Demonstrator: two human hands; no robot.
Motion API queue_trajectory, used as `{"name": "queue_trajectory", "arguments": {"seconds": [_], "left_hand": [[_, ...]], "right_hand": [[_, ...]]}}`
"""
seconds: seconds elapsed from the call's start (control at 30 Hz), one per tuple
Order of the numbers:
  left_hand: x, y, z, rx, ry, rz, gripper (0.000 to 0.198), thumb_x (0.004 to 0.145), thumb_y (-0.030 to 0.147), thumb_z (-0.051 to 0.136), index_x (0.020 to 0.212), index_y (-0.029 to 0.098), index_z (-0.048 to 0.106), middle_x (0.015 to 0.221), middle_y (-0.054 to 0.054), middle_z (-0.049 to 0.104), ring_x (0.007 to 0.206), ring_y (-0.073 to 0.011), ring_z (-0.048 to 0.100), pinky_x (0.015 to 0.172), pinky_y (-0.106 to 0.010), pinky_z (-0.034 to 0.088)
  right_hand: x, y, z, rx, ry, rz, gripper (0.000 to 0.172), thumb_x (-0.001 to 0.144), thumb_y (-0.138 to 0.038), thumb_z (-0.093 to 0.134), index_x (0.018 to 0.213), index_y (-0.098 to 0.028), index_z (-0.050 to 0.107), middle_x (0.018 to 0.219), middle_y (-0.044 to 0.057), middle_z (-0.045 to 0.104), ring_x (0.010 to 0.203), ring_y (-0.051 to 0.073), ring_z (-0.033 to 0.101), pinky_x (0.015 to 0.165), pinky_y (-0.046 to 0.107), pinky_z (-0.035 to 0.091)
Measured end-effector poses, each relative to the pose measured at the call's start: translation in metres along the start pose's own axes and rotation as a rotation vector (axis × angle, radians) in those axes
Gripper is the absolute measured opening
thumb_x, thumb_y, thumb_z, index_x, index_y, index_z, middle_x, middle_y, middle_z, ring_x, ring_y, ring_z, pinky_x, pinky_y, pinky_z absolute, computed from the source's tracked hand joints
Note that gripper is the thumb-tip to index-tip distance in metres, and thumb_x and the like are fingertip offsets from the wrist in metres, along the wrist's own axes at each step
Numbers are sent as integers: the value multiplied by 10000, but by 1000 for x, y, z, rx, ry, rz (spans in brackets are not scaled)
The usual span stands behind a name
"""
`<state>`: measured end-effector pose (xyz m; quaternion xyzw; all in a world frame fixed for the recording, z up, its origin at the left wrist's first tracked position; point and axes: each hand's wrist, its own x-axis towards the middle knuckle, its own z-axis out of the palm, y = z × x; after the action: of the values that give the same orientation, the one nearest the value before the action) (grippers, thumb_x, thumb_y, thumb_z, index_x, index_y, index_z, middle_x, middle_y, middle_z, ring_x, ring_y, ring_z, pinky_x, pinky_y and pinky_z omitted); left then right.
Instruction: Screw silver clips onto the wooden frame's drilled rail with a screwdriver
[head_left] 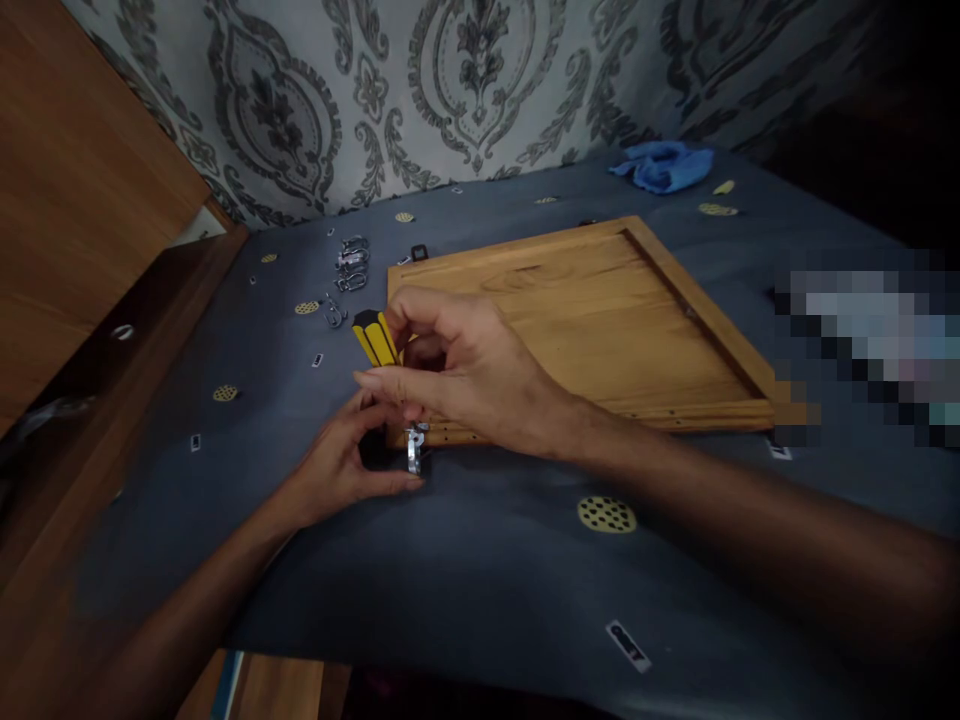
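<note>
My right hand [465, 370] is closed around a screwdriver with a yellow and black handle [375, 338]; its shaft and tip are hidden behind my fingers. Below it, my left hand [349, 455] pinches a small shiny metal hook [415, 450] between thumb and fingers. That hook is against the front edge of a framed wooden board [570, 340], close to its left corner. Small dark holes run along this front edge. Whether a screw sits under the screwdriver cannot be seen.
Several metal hooks [352, 262] lie left of the board, with one hook [335, 312] nearer me. A blue cloth [664, 166] rests at the back right of the dark patterned tabletop [510, 560]. Behind stands a patterned wall [390, 90]; wooden furniture [82, 180] borders the left.
</note>
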<state>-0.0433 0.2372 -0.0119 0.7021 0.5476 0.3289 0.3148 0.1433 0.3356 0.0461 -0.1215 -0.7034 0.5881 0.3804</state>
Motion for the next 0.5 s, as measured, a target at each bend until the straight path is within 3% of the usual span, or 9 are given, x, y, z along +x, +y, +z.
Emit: {"name": "queue_trajectory", "arguments": {"seconds": [0.2,0.5], "left_hand": [[2,8,-2,-3,-17,-12,381,746,420,902,1014,225,714,997,-29,572,942,-218,562,850,-352,508],[2,4,1,-25,-8,-1,381,746,464,898,980,227,713,989,-30,581,928,-220,570,831,-358,509]], "right_hand": [[-1,-6,-6,74,135,-12,444,846,-361,811,786,-228,392,733,-63,530,521,52,514,427,179,465],[-4,0,-4,87,70,4,412,853,-372,809,781,-220,433,795,-39,556,609,71,566,482,198,487]]}}
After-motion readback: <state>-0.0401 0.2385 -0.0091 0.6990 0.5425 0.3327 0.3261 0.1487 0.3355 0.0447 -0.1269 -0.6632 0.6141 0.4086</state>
